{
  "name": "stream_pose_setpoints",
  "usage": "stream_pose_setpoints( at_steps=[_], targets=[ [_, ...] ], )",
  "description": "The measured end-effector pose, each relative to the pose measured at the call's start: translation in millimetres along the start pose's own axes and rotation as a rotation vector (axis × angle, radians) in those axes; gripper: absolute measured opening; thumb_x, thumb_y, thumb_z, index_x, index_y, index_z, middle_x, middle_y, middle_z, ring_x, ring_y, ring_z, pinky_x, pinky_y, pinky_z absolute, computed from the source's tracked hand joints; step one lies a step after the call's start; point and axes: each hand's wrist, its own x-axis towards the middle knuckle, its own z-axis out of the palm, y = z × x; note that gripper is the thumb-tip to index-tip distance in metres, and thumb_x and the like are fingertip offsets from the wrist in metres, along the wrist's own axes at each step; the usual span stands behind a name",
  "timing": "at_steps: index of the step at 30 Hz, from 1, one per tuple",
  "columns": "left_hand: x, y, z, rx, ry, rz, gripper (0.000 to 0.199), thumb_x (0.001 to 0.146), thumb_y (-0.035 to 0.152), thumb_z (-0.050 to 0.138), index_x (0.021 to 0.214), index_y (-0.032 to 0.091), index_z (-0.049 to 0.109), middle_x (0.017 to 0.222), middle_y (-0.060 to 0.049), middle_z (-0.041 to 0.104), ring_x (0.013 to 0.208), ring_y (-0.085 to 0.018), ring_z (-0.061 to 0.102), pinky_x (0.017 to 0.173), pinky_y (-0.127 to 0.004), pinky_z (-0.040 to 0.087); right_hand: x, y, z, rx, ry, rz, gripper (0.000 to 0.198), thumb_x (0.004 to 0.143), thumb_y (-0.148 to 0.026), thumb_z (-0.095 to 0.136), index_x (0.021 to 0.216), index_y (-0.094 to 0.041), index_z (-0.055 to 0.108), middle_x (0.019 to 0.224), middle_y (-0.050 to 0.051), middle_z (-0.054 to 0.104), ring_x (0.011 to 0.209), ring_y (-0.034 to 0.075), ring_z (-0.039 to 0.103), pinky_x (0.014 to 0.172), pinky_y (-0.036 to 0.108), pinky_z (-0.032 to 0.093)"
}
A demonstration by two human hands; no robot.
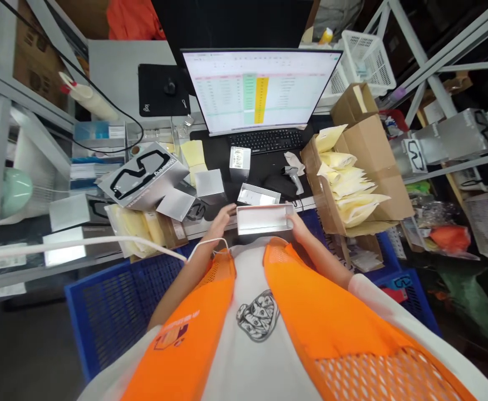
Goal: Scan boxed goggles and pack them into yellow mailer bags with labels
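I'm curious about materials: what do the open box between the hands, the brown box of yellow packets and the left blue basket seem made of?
Open box: probably stiff cardboard, smooth white inside, crisp edges.
Brown box: likely corrugated cardboard, matt, with creased flaps.
Blue basket: apparently plastic, fairly dull, with gridded walls.

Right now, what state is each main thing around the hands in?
White box: open, hollow side facing the camera.
Right hand: thumb over the box's right end; other fingers hidden.
Left hand: at the box's left end; contact unclear.
Shallow tray: on the desk, hollow side up.
Scanner: set down, out of hand.
Monitor: on, showing a spreadsheet.
Carton: open, holding yellow envelopes.
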Motion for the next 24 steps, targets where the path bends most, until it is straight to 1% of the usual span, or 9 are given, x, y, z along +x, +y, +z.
stream_pose_setpoints(
  at_steps=[3,5,7,9,12,16,19,21,24],
  targets=[
    [73,42,23,0.278,0.21,0.206,0.045,0.092,0.051,0.065,0.119,0.016,0.072,0.132,-0.015,0.065,0.127,-0.031,0.059,0.114,-0.044,0.044,5,3,-41,0.117,0.209,0.05,0.051,0.074,-0.043,0.057,0.121,-0.025,0.065,0.126,0.004,0.072,0.132,0.025,0.06,0.118,0.048,0.045],
    [127,65,43,0.533,0.296,0.266,0.039,0.086,0.037,0.074,0.116,0.013,0.072,0.134,-0.017,0.061,0.133,-0.034,0.053,0.121,-0.047,0.035,6,5,-64,0.201,0.328,0.112,0.048,0.073,-0.045,0.056,0.115,-0.023,0.062,0.12,0.004,0.072,0.119,0.025,0.067,0.102,0.045,0.058],
    [177,77,63,0.734,0.37,0.215,0.062,0.072,0.031,0.087,0.127,0.011,0.067,0.153,-0.022,0.044,0.148,-0.043,0.034,0.125,-0.056,0.023,6,5,-80,0.278,0.404,0.147,0.049,0.071,-0.046,0.055,0.115,-0.023,0.059,0.12,0.005,0.071,0.113,0.025,0.07,0.089,0.042,0.063],
    [216,82,75,0.781,0.426,0.115,0.088,0.056,0.029,0.096,0.136,0.012,0.061,0.164,-0.025,0.029,0.152,-0.051,0.02,0.124,-0.064,0.017,4,3,-92,0.346,0.432,0.152,0.052,0.07,-0.045,0.057,0.117,-0.024,0.058,0.123,0.005,0.071,0.112,0.024,0.07,0.085,0.041,0.065],
    [246,94,71,0.739,0.466,0.029,0.107,0.045,0.022,0.097,0.144,0.012,0.057,0.161,-0.028,0.031,0.149,-0.053,0.027,0.123,-0.064,0.019,5,-2,-105,0.404,0.423,0.143,0.052,0.07,-0.045,0.057,0.119,-0.025,0.058,0.122,0.005,0.072,0.111,0.025,0.071,0.086,0.041,0.065],
    [228,140,43,0.688,0.381,0.205,0.108,0.061,0.025,0.087,0.157,0.007,0.042,0.156,-0.025,0.042,0.147,-0.043,0.038,0.124,-0.058,0.023,17,-15,-126,0.429,0.396,0.047,0.05,0.07,-0.04,0.053,0.118,-0.026,0.059,0.116,0.004,0.074,0.111,0.025,0.072,0.092,0.043,0.064],
    [184,171,41,0.399,0.203,0.278,0.09,0.076,0.028,0.074,0.158,0.009,0.04,0.148,-0.018,0.054,0.141,-0.035,0.05,0.119,-0.057,0.034,29,-35,-141,0.515,0.334,-0.029,0.048,0.069,-0.037,0.052,0.115,-0.025,0.061,0.113,0.005,0.074,0.113,0.024,0.071,0.096,0.042,0.062],
    [153,173,55,0.159,0.099,0.249,0.079,0.078,0.029,0.068,0.152,0.01,0.047,0.138,-0.013,0.064,0.136,-0.036,0.056,0.114,-0.056,0.041,35,-52,-149,0.611,0.287,-0.032,0.046,0.069,-0.035,0.053,0.113,-0.025,0.062,0.112,0.005,0.074,0.11,0.024,0.071,0.092,0.041,0.063],
    [118,149,85,-0.206,0.028,0.194,0.072,0.066,0.032,0.074,0.135,0.013,0.062,0.125,-0.011,0.073,0.128,-0.037,0.062,0.109,-0.05,0.05,40,-77,-157,0.739,0.194,0.013,0.044,0.066,-0.03,0.057,0.109,-0.023,0.063,0.106,0.004,0.074,0.102,0.023,0.071,0.082,0.037,0.065]
  ],
)
